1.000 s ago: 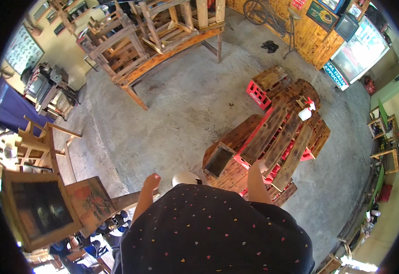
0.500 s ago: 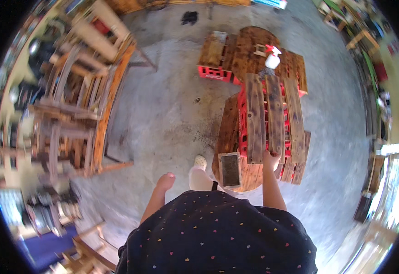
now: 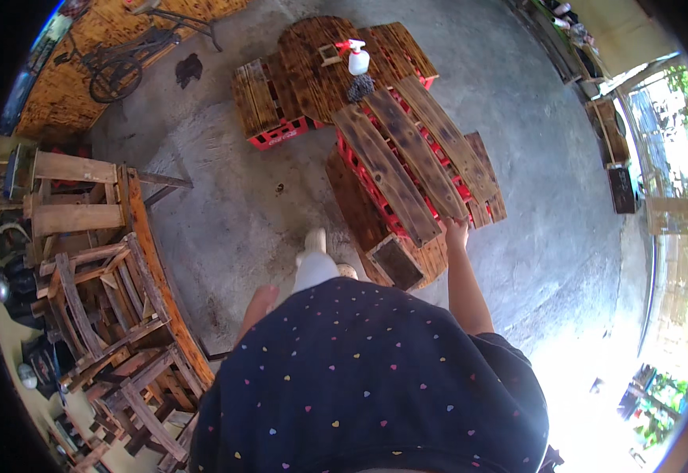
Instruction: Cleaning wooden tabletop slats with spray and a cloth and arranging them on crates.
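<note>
My right hand [image 3: 456, 230] is at the near end of a slatted bench top, its fingers closed round the end of the middle plank [image 3: 419, 146]. The scorched wooden slats lie over a red plastic crate [image 3: 371, 175]. Beneath and beside this bench shows a brown wooden tabletop [image 3: 432, 258], partly covered by it. A small dark board with a pale wooden frame [image 3: 396, 262] rests at the near edge of that tabletop. My left hand [image 3: 261, 301] hangs low beside my body, holding nothing that I can see; its fingers are blurred.
A round wooden table [image 3: 304, 39] stands beyond, carrying a white spray bottle with a red trigger [image 3: 358, 59], a dark cloth [image 3: 360, 88] and a small wooden frame [image 3: 329, 54]. Left of it is a crate seat [image 3: 256, 98]. Stacked wooden furniture [image 3: 115, 284] lines the left side.
The view has turned to the right, so the tables and bench appear tilted and farther left. My right hand keeps its place at the plank end. My left hand has drawn back toward my body.
</note>
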Motion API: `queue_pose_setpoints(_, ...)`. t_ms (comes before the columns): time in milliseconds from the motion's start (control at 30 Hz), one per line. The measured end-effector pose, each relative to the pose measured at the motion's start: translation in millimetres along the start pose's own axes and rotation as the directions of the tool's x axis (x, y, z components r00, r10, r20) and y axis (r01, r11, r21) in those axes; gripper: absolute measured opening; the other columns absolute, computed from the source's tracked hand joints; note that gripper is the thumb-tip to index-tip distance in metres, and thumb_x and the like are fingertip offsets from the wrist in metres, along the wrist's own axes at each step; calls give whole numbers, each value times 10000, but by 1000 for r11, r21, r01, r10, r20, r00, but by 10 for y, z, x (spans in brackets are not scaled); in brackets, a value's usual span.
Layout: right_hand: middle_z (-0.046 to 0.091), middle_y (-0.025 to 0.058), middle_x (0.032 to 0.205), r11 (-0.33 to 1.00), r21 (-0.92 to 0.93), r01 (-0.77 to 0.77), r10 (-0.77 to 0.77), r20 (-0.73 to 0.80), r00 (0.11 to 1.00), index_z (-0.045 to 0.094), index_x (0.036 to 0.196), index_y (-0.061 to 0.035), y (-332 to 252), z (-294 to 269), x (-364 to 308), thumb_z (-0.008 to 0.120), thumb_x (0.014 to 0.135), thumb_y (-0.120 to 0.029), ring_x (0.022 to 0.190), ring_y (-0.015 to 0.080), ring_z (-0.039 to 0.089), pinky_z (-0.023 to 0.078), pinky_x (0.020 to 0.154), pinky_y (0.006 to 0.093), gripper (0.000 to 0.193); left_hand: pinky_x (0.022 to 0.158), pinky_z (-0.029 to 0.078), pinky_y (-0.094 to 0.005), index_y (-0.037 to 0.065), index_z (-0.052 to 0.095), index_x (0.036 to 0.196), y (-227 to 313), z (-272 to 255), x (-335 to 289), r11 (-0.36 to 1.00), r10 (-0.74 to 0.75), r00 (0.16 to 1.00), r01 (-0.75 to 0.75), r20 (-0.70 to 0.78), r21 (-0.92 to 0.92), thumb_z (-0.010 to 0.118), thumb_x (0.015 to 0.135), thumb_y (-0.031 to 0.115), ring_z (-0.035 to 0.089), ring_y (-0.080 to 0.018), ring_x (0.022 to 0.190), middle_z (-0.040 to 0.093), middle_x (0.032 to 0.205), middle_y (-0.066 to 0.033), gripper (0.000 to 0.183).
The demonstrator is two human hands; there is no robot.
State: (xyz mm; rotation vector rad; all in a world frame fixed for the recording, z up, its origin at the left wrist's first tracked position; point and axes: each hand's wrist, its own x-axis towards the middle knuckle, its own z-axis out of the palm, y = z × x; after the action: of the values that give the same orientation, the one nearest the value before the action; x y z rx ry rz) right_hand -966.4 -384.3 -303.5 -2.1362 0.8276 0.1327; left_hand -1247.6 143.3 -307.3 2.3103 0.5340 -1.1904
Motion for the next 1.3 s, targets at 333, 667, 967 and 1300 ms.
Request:
queue_pose_setpoints(333,576,182,1235,854,413,-317,355,-19,935,441,1314,-9,62,239,112,750,788,-478,1066,284,591,477,875,409,769,825,514,-335,46,633,1141,1553,-1857,1272,799,392,842,-511,-372,-317,568,979,225,654,-186,935,697,1026,-97,251)
queue_pose_setpoints(667,572,174,1264,844,326,-426,506,-217,835,363,1417,19,5,507,38,798,763,-514,1075,277,602,516,849,387,950,849,501,-317,25,605,1165,2924,-3219,1964,569,592,666,-744,-453,-350,529,1007,228,638,-201,956,657,1079,-116,269)
queue_pose_setpoints(967,645,84,1180,691,552,-467,550,18,835,538,1315,-62,-581,198,-228,785,807,-450,1064,229,620,501,858,393,685,875,492,-377,-37,536,1253,4213,-3445,2818,672,689,703,-711,-177,-207,656,922,351,615,-296,1043,624,1161,-205,524)
queue_pose_setpoints(1300,667,70,1212,327,785,-526,511,322,797,591,1324,-103,-268,164,-36,655,889,-516,1080,189,640,499,933,361,603,983,453,-326,59,530,1354,4576,-3403,3146,741,519,809,-265,276,-618,672,893,454,581,-201,1157,588,1307,-79,623)
